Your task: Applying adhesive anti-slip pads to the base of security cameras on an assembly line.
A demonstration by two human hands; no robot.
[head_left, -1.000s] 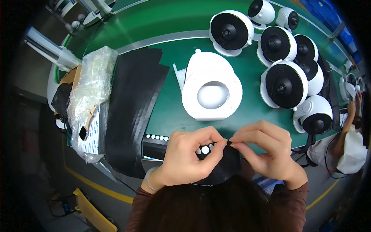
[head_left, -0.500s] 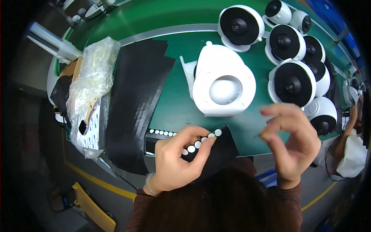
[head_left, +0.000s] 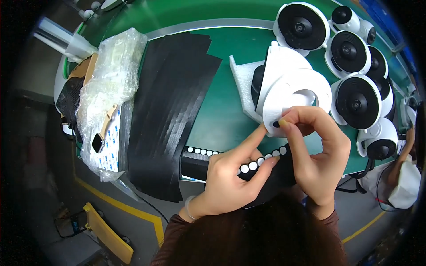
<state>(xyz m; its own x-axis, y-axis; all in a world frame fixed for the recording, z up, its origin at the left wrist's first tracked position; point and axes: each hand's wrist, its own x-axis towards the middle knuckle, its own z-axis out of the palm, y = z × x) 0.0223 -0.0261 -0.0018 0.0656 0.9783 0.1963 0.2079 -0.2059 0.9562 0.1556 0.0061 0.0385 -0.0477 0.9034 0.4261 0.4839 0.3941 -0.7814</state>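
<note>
My left hand [head_left: 233, 177] grips a black strip with a row of white round stickers [head_left: 253, 166], between thumb and fingers. Its index fingertip reaches the near edge of a white device's round base [head_left: 320, 83]. With thumb and index finger, my right hand [head_left: 321, 155] pinches a small black round pad [head_left: 276, 124] against that base, near its rim. The device's white body [head_left: 284, 60] lies on its side, partly over a white foam piece [head_left: 244, 82]. A large hole opens in the base's middle, partly hidden by my right fingers.
Several white devices with black round faces [head_left: 356, 102] crowd the table's right side. Black sheets [head_left: 164, 106] lie left of centre. Farther left are a clear plastic bag [head_left: 108, 75] and a wristwatch [head_left: 104, 128]. Another person's arm [head_left: 401, 170] shows at far right.
My right hand has moved left from beside the device onto its base. The base now stands more tilted. My left hand keeps the strip; the whole view has shifted.
</note>
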